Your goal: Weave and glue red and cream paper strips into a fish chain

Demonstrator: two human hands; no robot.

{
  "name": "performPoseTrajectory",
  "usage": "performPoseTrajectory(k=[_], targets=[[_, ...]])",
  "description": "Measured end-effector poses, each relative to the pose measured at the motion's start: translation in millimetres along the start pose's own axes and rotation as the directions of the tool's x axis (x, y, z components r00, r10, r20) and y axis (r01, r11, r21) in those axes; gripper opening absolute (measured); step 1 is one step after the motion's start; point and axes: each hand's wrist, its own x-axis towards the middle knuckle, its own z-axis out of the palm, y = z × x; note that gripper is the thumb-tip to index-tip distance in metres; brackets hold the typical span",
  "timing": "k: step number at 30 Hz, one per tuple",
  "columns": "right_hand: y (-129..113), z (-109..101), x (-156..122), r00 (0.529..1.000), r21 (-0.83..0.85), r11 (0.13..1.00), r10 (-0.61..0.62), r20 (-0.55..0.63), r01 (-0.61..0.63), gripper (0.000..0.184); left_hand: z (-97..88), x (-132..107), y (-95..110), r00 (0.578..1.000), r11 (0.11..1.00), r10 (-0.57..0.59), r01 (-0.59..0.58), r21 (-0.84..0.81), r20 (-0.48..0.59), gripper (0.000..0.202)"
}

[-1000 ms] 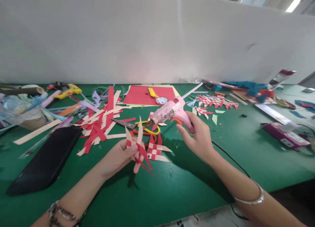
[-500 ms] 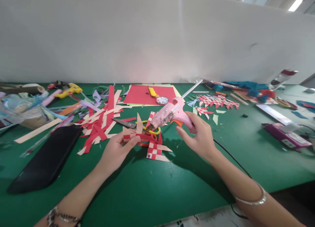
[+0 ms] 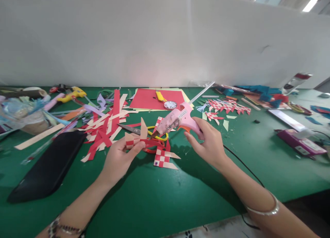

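Between the thumb and fingers of my left hand (image 3: pixel 122 157) is a woven red-and-cream paper piece (image 3: pixel 132 140) with loose strip ends. My right hand (image 3: pixel 208 140) grips a pink hot glue gun (image 3: pixel 168 121) by its handle, a clear glue stick rising from its back. The gun's nozzle points down-left, close to the red strip of the held piece; whether it touches I cannot tell. Behind and below lie scissors (image 3: pixel 165 138) with yellow and red-orange handles, partly hidden. A checkered woven paper fish (image 3: pixel 162 159) with a small eye lies on the green table (image 3: pixel 160 200).
Red and cream paper strips (image 3: pixel 103 131) are heaped left of centre, near a black case (image 3: pixel 48 165). At the back are red paper sheets (image 3: pixel 144 98) and a round bead tin (image 3: pixel 170 105). More woven pieces (image 3: pixel 227 105) and a purple box (image 3: pixel 299 143) lie right.
My left hand has shifted slightly left with the woven paper piece. The glue gun's nozzle has moved a little left too.
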Motion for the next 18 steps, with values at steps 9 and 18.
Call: performPoseTrajectory(k=[9,18], targets=[[-0.8,1.0,-0.7,1.0,0.005,1.0,-0.002,0.013,0.002,0.032,0.4,0.8,-0.2,0.999,0.998,0.024,-0.023,-0.051,0.024,0.029],[-0.2,1.7,-1.0,1.0,0.002,1.0,0.008,0.023,-0.008,0.032,0.5,-0.4,-0.8,0.999,0.993,-0.032,0.036,-0.116,0.039,0.026]])
